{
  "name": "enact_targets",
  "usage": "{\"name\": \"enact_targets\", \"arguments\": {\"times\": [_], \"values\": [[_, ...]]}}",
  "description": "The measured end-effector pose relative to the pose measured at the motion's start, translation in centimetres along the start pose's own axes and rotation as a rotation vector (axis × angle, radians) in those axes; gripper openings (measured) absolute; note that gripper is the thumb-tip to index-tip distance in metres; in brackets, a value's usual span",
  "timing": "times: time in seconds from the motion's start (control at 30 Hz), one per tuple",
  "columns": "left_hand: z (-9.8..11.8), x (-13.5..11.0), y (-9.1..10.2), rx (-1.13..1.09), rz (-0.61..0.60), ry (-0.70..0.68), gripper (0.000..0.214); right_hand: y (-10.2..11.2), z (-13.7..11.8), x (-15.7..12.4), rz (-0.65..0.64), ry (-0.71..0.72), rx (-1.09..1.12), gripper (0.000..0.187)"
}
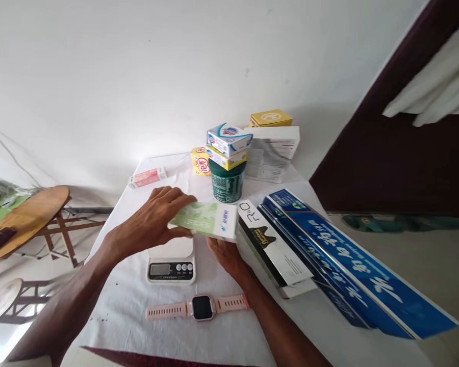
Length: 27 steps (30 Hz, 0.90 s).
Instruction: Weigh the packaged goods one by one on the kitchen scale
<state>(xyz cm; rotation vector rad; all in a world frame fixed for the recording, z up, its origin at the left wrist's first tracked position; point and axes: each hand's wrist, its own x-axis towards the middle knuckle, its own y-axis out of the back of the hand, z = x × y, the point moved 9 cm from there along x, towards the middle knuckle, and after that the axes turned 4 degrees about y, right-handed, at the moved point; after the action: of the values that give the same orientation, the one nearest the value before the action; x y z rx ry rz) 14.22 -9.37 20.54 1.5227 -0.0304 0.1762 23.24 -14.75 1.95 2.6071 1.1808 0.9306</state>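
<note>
A flat green and white box (208, 220) is held level just above a small white kitchen scale (171, 261) on the white table (252, 336). My left hand (153, 219) grips the box's left end from above, fingers curled over its edge. My right hand (224, 254) supports the box from underneath, palm up, its fingers mostly hidden by the box. The scale's display and buttons face me below the box.
A pink smartwatch (199, 307) lies flat near the front edge. Right of the hands lie a black and white box (273, 247) and long blue boxes (352, 267). Behind stand a green tub (227, 182) topped with small boxes, a white carton (273, 153) and a pink and white box (148, 177).
</note>
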Motion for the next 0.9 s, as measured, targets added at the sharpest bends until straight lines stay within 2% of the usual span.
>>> {"name": "enact_targets", "arguments": {"times": [0.13,0.23,0.3,0.4,0.5,0.63,0.73,0.9], "values": [[-6.8,-5.2,-3.4,0.014,-0.077,0.253,0.054,-0.7,0.0,1.7,-0.047,-0.079,0.115,0.028],[-9.0,-7.3,-6.0,-0.019,-0.136,0.362,0.051,-0.6,0.0,2.0,-0.056,-0.139,0.162,0.03],[-9.3,-7.7,-7.1,-0.042,-0.161,0.396,0.052,-0.5,0.0,1.8,-0.062,-0.163,0.166,0.03],[-9.0,-7.6,-7.7,-0.04,-0.163,0.415,0.056,-0.3,0.0,1.7,-0.074,-0.176,0.157,0.029],[-9.0,-7.5,-7.2,-0.051,-0.142,0.4,0.071,-0.2,-0.1,1.7,-0.082,-0.181,0.153,0.03],[-10.0,-8.0,-5.5,-0.065,-0.077,0.406,0.092,-0.3,-0.2,1.8,-0.081,-0.187,0.152,0.028],[-10.4,-8.1,-5.1,-0.054,-0.066,0.399,0.089,-0.3,-0.2,1.9,-0.083,-0.189,0.158,0.028],[-9.7,-8.1,-7.2,-0.111,-0.156,0.371,0.066,-0.3,0.0,1.8,-0.093,-0.196,0.163,0.03]]}}
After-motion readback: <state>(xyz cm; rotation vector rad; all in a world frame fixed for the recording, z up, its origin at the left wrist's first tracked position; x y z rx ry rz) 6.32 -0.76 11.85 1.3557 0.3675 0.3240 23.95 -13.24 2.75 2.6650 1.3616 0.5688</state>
